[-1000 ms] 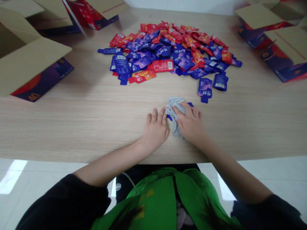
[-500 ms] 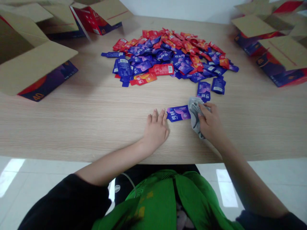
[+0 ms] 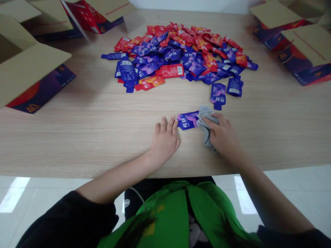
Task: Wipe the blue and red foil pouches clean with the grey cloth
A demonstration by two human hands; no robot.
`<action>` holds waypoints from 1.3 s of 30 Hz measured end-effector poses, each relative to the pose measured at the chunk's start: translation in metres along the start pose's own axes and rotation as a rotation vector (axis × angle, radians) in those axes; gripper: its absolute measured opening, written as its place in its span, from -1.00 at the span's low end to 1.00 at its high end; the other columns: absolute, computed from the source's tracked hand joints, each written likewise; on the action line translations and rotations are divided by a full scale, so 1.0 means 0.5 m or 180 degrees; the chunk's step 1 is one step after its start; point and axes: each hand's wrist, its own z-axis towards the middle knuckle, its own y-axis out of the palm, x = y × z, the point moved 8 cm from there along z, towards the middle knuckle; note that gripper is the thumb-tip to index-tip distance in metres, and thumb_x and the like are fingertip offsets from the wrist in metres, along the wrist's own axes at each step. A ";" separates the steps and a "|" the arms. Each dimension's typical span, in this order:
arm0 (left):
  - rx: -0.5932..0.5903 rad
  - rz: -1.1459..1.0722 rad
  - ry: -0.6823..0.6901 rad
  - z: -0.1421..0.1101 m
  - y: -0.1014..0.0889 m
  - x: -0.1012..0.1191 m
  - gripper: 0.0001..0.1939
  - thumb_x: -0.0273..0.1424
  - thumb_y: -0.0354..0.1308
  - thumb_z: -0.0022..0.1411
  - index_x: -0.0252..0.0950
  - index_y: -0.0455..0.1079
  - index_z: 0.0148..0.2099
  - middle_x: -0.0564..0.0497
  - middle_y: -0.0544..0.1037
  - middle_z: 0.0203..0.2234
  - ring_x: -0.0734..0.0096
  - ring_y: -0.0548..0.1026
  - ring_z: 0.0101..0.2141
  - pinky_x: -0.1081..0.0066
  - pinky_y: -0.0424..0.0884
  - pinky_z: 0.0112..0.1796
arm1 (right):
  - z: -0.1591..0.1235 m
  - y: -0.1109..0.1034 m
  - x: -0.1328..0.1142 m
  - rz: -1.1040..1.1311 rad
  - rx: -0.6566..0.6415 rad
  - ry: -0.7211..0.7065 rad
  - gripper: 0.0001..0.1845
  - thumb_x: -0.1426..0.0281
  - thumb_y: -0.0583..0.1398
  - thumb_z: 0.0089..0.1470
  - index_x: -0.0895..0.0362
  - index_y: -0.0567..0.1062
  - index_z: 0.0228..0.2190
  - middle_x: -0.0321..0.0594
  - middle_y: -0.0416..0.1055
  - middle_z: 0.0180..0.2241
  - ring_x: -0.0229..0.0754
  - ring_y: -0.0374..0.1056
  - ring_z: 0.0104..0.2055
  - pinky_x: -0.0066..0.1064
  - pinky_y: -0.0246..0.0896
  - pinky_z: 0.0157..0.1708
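A blue and purple sachet [image 3: 186, 120] lies flat on the wooden table [image 3: 108, 127] between my hands. My left hand [image 3: 166, 137] rests palm down, fingers stretched out, its fingertips at the sachet's narrow left end. Bunched in my right hand [image 3: 223, 134] is a grey cloth [image 3: 205, 120], pressed against the sachet's right end and covering that part. Just beyond the cloth lies another blue sachet [image 3: 218, 95], its narrow end toward me. Beside it is a third blue one with a barcode label [image 3: 234, 86].
A heap of red and blue sachets [image 3: 170, 70] spreads across the back of the table. Open cardboard boxes stand at the left [image 3: 42, 88] and at the right [image 3: 305, 65]. The table's front edge runs close to my body.
My right hand and the cloth have shifted slightly left over the sachet's right end. My left hand stays at the other end. The whole view has tilted a little.
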 end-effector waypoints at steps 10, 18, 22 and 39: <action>0.0639 -0.0640 -0.0080 0.057 -0.063 -0.044 -0.57 -0.16 -0.02 0.48 -0.27 0.49 0.16 -0.16 0.57 0.05 -0.02 0.46 0.04 0.03 0.33 0.06 | -0.024 -0.001 0.042 -0.0166 0.0123 0.0409 -0.35 0.01 0.08 0.23 0.13 0.41 0.18 0.19 0.22 0.25 0.34 0.27 0.08 0.26 0.24 -0.02; 0.0196 -0.1140 0.0043 0.118 -0.029 -0.037 -0.38 -0.19 0.35 0.26 -0.29 0.33 0.28 -0.17 0.53 0.07 0.01 0.44 0.07 0.13 0.35 0.08 | 0.002 0.009 0.030 0.0081 0.0254 0.0071 -0.45 0.47 0.07 0.13 0.19 0.45 0.15 0.15 0.25 0.15 0.18 0.26 0.12 0.03 0.29 0.08; 0.0666 -0.0837 0.0370 0.090 -0.059 -0.028 -0.69 -0.42 0.10 0.44 -0.30 0.38 0.19 -0.13 0.58 -0.05 0.15 0.51 -0.06 0.23 0.39 -0.08 | 0.008 0.005 0.039 0.0363 0.0340 0.0034 -0.44 0.51 0.06 0.10 0.15 0.46 0.14 0.10 0.26 0.12 0.15 0.28 0.15 0.04 0.29 0.12; 0.0655 -0.0331 0.0734 -0.023 -0.026 -0.056 -0.44 -0.40 -0.12 0.48 -0.49 0.14 0.44 -0.25 0.23 0.39 0.00 0.20 0.37 0.05 0.18 0.27 | 0.015 -0.051 0.040 0.1005 0.0620 0.0310 -0.42 0.46 0.10 0.10 0.10 0.42 0.17 0.03 0.39 0.03 0.08 0.39 0.08 -0.01 0.32 0.14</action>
